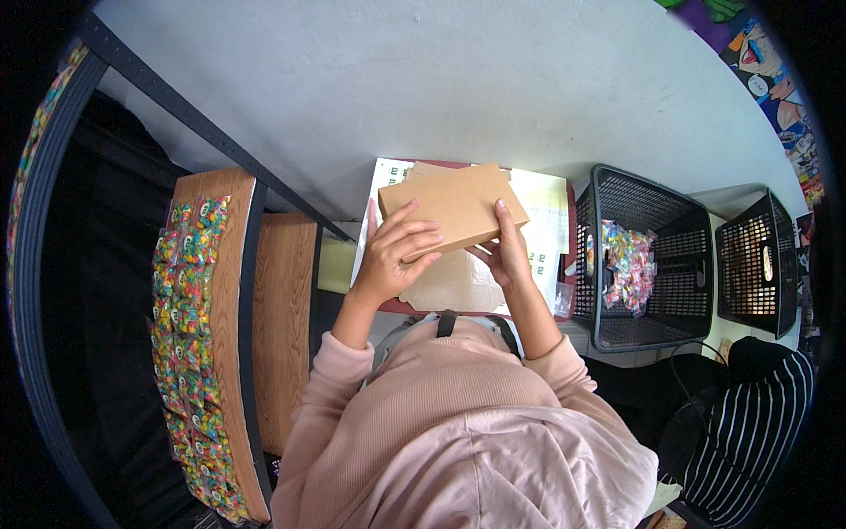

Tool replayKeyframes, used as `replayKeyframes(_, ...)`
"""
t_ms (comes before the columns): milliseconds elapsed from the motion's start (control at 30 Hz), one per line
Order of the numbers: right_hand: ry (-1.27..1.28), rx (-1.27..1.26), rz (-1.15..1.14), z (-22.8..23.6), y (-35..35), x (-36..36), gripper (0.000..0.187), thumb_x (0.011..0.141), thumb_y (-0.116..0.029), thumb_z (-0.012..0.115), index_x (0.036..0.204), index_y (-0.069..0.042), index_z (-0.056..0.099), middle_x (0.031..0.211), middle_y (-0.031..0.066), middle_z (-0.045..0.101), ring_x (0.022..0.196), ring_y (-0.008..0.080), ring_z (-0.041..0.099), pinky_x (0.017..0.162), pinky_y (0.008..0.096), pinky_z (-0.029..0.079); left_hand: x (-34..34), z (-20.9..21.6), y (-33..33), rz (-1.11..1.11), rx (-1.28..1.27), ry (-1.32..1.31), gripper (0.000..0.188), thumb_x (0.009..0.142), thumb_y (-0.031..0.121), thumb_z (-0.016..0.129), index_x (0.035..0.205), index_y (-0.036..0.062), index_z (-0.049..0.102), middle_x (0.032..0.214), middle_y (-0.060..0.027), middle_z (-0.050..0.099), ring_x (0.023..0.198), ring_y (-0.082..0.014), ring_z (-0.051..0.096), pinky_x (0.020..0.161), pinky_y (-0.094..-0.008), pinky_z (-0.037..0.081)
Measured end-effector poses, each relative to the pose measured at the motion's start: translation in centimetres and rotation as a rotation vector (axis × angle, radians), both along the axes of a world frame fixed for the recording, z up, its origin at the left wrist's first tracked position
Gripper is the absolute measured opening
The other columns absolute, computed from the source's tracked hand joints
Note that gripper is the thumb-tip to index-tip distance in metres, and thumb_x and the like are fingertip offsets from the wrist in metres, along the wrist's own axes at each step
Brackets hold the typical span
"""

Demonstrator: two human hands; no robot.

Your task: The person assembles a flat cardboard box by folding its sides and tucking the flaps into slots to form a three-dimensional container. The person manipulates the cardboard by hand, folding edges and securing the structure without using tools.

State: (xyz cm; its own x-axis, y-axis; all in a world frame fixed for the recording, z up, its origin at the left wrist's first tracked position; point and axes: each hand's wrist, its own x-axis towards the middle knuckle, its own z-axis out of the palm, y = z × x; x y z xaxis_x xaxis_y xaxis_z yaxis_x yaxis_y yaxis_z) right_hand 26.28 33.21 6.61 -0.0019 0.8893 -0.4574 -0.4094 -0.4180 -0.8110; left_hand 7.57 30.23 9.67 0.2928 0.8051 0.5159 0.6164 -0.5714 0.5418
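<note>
A closed brown cardboard box (454, 201) is held up in front of me, tilted, between both hands. My left hand (397, 254) lies against its left end and near side, fingers over the top. At the right end my right hand (511, 249) grips it with the thumb on top; the other fingers pass partly out of sight under it. Below the box, a flat piece of brown cardboard (449, 280) with a shiny patch lies on white printed sheets (370, 227) on the table.
On my left, a wood-topped shelf (231, 335) carries rows of colourful candy packets (189, 317). To the right stands a black plastic crate (656, 333) with small wrapped packets (627, 269), and another black crate (749, 300) beyond it. A white wall (423, 79) rises behind the table.
</note>
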Motion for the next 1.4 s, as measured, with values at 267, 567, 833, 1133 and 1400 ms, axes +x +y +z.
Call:
replayKeyframes(267, 0.082, -0.008, 0.02, -0.1, -0.4, 0.0, 0.078, 0.079, -0.053, 0.048, 0.128, -0.001, 0.017, 0.12, 0.0238, 0.03, 0.107, 0.04, 0.043, 0.081, 0.0443, 0.047, -0.1, -0.6, 0.8, -0.124, 0.051, -0.09, 0.012, 0.067, 0.014, 0.068, 0.079, 0.0154, 0.065, 0.089, 0.0028, 0.062, 0.116, -0.0263, 0.041, 0.104, -0.0501, 0.006)
replayKeyframes(567, 0.001, -0.031, -0.02, -1.5, -0.1, 0.4, 0.074, 0.079, -0.052, 0.049, 0.123, 0.003, 0.025, 0.113, 0.0212, 0.037, 0.096, 0.0325, 0.052, 0.075, 0.0395, 0.051, -1.2, -3.3, 0.6, -0.192, 0.005, -0.151, 0.025, 0.077, 0.02, 0.061, 0.101, 0.0132, 0.059, 0.107, -0.0046, 0.055, 0.121, -0.0274, 0.035, 0.105, -0.0475, 0.006)
replayKeyframes(833, 0.012, -0.003, -0.061, -2.1, -0.1, -0.1, 0.068, 0.08, -0.044, 0.052, 0.125, 0.0, 0.025, 0.116, 0.0201, 0.039, 0.106, 0.0316, 0.047, 0.082, 0.0445, 0.046, 1.3, -3.6, -1.4, -0.087, -1.0, -1.289, 0.067, 0.083, 0.017, 0.05, 0.134, 0.0112, 0.006, 0.131, -0.0137, 0.024, 0.121, -0.0273, 0.031, 0.094, -0.0458, 0.036)
replayKeyframes(1133, 0.026, -0.015, 0.041, -2.0, 0.4, 0.9, 0.061, 0.076, -0.037, 0.058, 0.118, 0.001, 0.037, 0.108, 0.0137, 0.045, 0.097, 0.0262, 0.052, 0.082, 0.0408, 0.044, 0.0, -5.5, -1.9, -0.109, -1.002, -1.396, 0.064, 0.081, 0.012, 0.051, 0.132, 0.0131, 0.013, 0.125, -0.0102, 0.033, 0.116, -0.0252, 0.037, 0.089, -0.0453, 0.04)
replayKeyframes(1400, -0.082, 0.107, 0.379, -1.0, 1.0, 3.1, 0.069, 0.071, -0.036, 0.062, 0.12, 0.003, 0.036, 0.11, 0.0191, 0.047, 0.105, 0.0283, 0.047, 0.089, 0.0397, 0.038, -1.4, -5.0, -2.1, 0.141, -1.117, -1.259, 0.048, 0.08, 0.017, 0.055, 0.121, 0.0013, 0.036, 0.113, -0.0096, 0.047, 0.105, -0.0186, 0.048, 0.081, -0.0308, 0.044)
